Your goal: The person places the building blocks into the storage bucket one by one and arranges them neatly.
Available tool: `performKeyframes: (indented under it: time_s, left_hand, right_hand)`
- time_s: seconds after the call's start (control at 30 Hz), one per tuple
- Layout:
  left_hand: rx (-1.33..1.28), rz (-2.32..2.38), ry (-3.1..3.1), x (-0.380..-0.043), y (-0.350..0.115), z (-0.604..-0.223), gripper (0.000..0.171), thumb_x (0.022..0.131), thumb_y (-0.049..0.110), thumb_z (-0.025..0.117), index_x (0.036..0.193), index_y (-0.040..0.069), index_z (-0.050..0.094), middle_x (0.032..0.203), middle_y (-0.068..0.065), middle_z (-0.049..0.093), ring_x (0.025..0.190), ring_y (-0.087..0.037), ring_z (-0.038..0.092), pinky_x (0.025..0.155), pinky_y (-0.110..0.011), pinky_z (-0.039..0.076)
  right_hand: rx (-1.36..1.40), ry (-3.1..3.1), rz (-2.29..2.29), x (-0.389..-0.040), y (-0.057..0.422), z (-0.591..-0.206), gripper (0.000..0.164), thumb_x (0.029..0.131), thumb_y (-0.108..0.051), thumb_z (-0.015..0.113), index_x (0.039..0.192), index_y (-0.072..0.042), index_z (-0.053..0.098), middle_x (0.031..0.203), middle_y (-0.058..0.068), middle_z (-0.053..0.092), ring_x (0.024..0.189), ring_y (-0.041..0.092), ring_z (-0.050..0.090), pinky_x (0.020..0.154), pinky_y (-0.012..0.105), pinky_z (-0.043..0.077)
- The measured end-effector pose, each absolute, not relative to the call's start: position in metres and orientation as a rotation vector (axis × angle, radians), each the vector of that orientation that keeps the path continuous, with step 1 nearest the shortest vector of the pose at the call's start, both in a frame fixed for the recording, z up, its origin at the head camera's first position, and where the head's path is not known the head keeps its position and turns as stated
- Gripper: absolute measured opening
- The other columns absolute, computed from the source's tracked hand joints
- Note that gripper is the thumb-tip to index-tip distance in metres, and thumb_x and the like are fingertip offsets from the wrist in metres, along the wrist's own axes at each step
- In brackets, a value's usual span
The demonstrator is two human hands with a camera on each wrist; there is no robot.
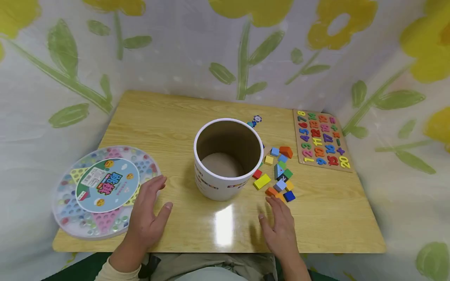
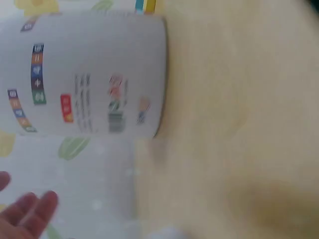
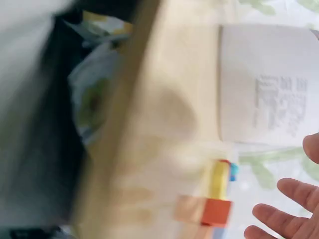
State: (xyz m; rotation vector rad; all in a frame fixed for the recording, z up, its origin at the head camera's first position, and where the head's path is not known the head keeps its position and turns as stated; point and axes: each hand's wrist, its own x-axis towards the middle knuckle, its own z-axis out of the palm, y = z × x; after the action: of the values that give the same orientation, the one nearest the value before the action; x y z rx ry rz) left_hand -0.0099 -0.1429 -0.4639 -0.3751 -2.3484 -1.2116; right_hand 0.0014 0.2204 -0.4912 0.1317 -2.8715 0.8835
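A white cylindrical bucket (image 1: pixel 218 187) with printed labels stands upright on the table, its open top showing a bare inside. My left hand (image 1: pixel 149 218) hovers at its left, apart from it, fingers fairly straight and thumb spread; its fingertips partly cover the edge of a round marble board game (image 1: pixel 105 183). On the other side, my right hand (image 1: pixel 280 230) is held over the table with fingers extended, holding nothing. Just beyond its fingertips lie several coloured wooden blocks (image 1: pixel 261 181) in a loose pile beside the bucket. Both wrist views show the bucket untouched by the fingers.
A wooden number board (image 1: pixel 323 140) with coloured numerals lies at the table's back right. Behind the bucket is a small blue item with a flower-like end (image 1: pixel 257 118). The wooden table (image 1: pixel 158 113) is bordered by a flower-patterned curtain (image 1: pixel 175 58).
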Motion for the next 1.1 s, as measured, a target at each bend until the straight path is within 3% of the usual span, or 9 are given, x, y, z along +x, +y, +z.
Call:
performKeyframes:
  time_s: [0.13, 0.27, 0.37, 0.5, 0.6, 0.67, 0.83, 1.0, 1.1]
  left_hand:
    - [-0.250, -0.952, -2.589, -0.030, -0.151, -0.461, 0.067, 0.082, 0.030, 0.059, 0.145, 0.020, 0.039, 0.147, -0.008, 0.035, 0.129, -0.034, 0.038, 0.096, -0.062, 0.026]
    - [-0.187, -0.723, -2.749, -0.048, -0.155, -0.457, 0.072, 0.083, 0.048, 0.056, 0.148, 0.024, 0.033, 0.153, -0.009, 0.027, 0.134, -0.037, 0.030, 0.099, -0.066, 0.017]
    - [-0.158, -0.574, -2.862, -0.060, -0.158, -0.461, 0.082, 0.081, 0.063, 0.052, 0.150, 0.028, 0.026, 0.157, -0.007, 0.014, 0.141, -0.035, 0.014, 0.103, -0.067, 0.004]
    - [-0.138, -0.448, -2.966, -0.079, -0.160, -0.475, 0.096, 0.073, 0.076, 0.050, 0.152, 0.031, 0.018, 0.159, -0.004, -0.003, 0.143, -0.031, -0.008, 0.101, -0.066, -0.013]
    - [-0.127, -0.384, -3.004, -0.094, -0.161, -0.486, 0.102, 0.070, 0.081, 0.048, 0.152, 0.031, 0.014, 0.159, -0.004, -0.007, 0.142, -0.028, -0.018, 0.099, -0.065, -0.019]
    - [-0.106, -0.361, -3.023, -0.103, -0.163, -0.491, 0.104, 0.069, 0.083, 0.045, 0.153, 0.031, 0.012, 0.159, -0.005, -0.008, 0.141, -0.026, -0.021, 0.098, -0.065, -0.020]
    - [-0.028, -0.358, -3.038, -0.111, -0.170, -0.495, 0.106, 0.067, 0.088, 0.037, 0.152, 0.031, 0.010, 0.159, -0.005, -0.008, 0.142, -0.031, -0.015, 0.097, -0.065, -0.020]
    - [0.024, -0.369, -3.038, -0.105, -0.179, -0.493, 0.107, 0.066, 0.087, 0.040, 0.153, 0.031, 0.009, 0.158, -0.006, -0.010, 0.142, -0.036, -0.008, 0.097, -0.067, -0.019]
    - [0.051, -0.365, -3.036, -0.101, -0.186, -0.492, 0.108, 0.066, 0.087, 0.040, 0.153, 0.031, 0.007, 0.158, -0.005, -0.014, 0.142, -0.035, -0.010, 0.095, -0.066, -0.021]
  right_hand:
    - [0.180, -2.843, 0.778, -0.014, 0.229, -0.477, 0.054, 0.085, -0.028, 0.064, 0.134, -0.011, 0.049, 0.142, 0.007, 0.041, 0.135, 0.029, 0.030, 0.102, 0.057, 0.023]
    - [0.229, -2.823, 0.670, -0.032, 0.239, -0.465, 0.065, 0.081, -0.034, 0.067, 0.138, -0.011, 0.045, 0.145, 0.011, 0.038, 0.136, 0.033, 0.028, 0.104, 0.060, 0.019]
    - [0.253, -2.853, 0.557, -0.045, 0.246, -0.461, 0.084, 0.075, -0.048, 0.070, 0.146, -0.018, 0.037, 0.155, 0.010, 0.022, 0.141, 0.034, 0.016, 0.105, 0.065, 0.005]
    - [0.236, -2.965, 0.396, -0.060, 0.253, -0.461, 0.112, 0.061, -0.071, 0.069, 0.152, -0.030, 0.018, 0.158, 0.005, -0.008, 0.143, 0.035, -0.009, 0.097, 0.066, -0.019]
    - [0.205, -3.027, 0.358, -0.071, 0.257, -0.462, 0.121, 0.056, -0.078, 0.066, 0.153, -0.031, 0.010, 0.156, 0.005, -0.018, 0.140, 0.034, -0.019, 0.091, 0.067, -0.023]
    - [0.183, -3.045, 0.370, -0.079, 0.258, -0.461, 0.120, 0.058, -0.079, 0.064, 0.153, -0.029, 0.009, 0.156, 0.005, -0.020, 0.139, 0.034, -0.022, 0.090, 0.068, -0.024]
    - [0.150, -3.057, 0.392, -0.095, 0.256, -0.462, 0.117, 0.062, -0.078, 0.061, 0.153, -0.027, 0.008, 0.155, 0.005, -0.022, 0.138, 0.034, -0.025, 0.088, 0.069, -0.025]
    - [0.144, -3.109, 0.395, -0.105, 0.248, -0.468, 0.120, 0.061, -0.081, 0.058, 0.153, -0.028, 0.004, 0.154, 0.003, -0.026, 0.137, 0.032, -0.027, 0.087, 0.075, -0.020]
    - [0.156, -3.128, 0.422, -0.112, 0.241, -0.471, 0.120, 0.060, -0.082, 0.058, 0.153, -0.028, 0.005, 0.154, 0.003, -0.027, 0.137, 0.032, -0.028, 0.086, 0.075, -0.020]
